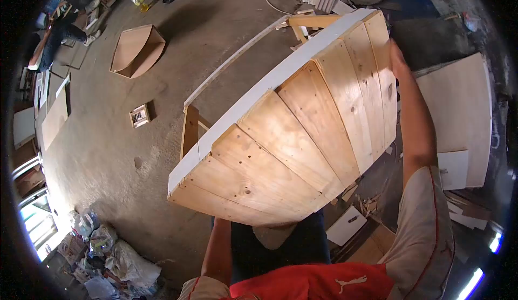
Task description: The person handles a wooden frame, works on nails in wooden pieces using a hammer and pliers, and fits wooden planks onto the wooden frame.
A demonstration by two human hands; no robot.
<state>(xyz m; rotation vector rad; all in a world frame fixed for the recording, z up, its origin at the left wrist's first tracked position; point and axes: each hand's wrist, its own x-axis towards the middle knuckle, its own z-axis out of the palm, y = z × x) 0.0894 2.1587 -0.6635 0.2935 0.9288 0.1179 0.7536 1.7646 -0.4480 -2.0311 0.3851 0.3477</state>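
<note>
A large wooden piece of furniture (307, 133) is tilted in front of me, its surface made of fanned light pine boards. A white strip (270, 87) runs along its straight edge, and a thin wooden frame with short posts (190, 130) extends beyond that. My right hand (397, 60) grips the upper right edge; its fingertips are hidden behind the boards. My left forearm (217, 254) reaches to the lower left edge, where the boards hide the hand and its fingers. Whether the frame touches the floor I cannot tell.
On the concrete floor lie a curved-sided wooden box (138, 50) and a small framed item (140, 116). Plastic bags and bottles (124, 262) are heaped lower left. Panels (458, 116) and wood scraps (369, 205) lie to the right. Another person (59, 35) is at the upper left.
</note>
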